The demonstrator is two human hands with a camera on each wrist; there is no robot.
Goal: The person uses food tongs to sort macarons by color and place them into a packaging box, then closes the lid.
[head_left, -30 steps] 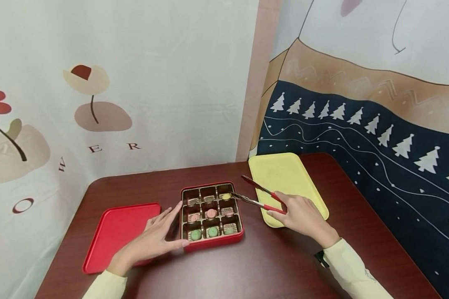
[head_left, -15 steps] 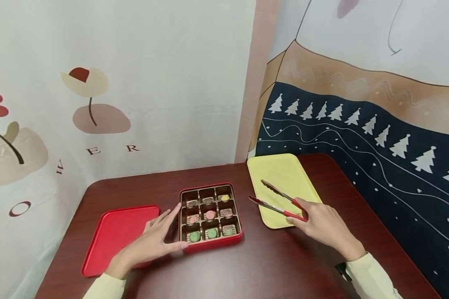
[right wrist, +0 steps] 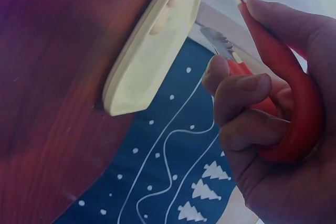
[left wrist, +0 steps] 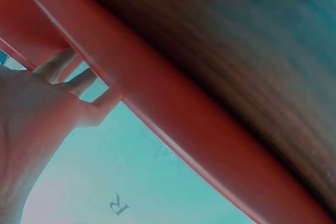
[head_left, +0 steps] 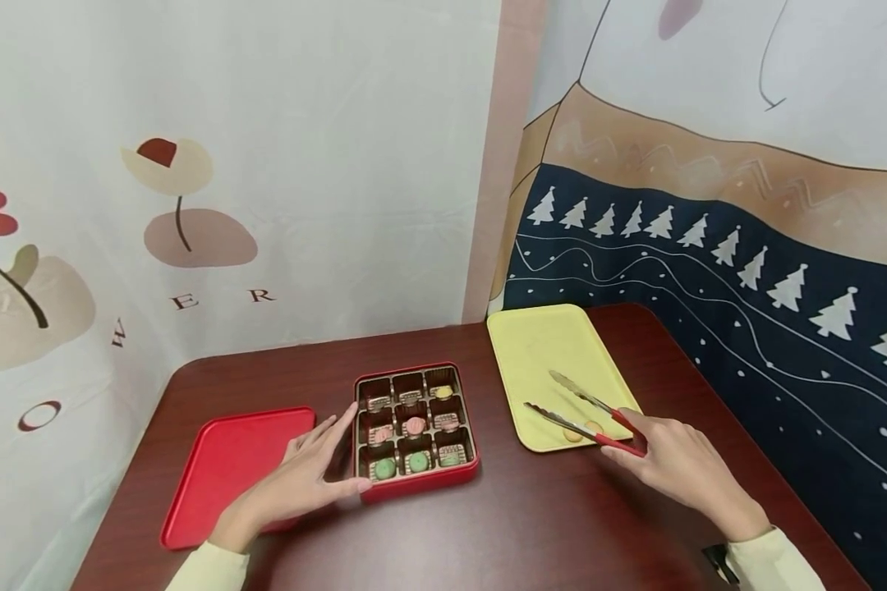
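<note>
Head view: right hand [head_left: 673,464], grip clamped on tongs [head_left: 587,414] (arms apart) over yellow tray [head_left: 540,345]; left hand [head_left: 303,476] flat against red box [head_left: 421,484].

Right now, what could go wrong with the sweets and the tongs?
The tongs are open over the yellow tray, and two small pieces lie near its front edge; a nudge might push them onto the table. The right hand grips only the red handles, so the tips may wobble. The left hand only rests against the red box, which might slide.

Red box [head_left: 418,484], red lid [head_left: 229,468], yellow tray [head_left: 543,345], red-handled tongs [head_left: 587,414].
</note>
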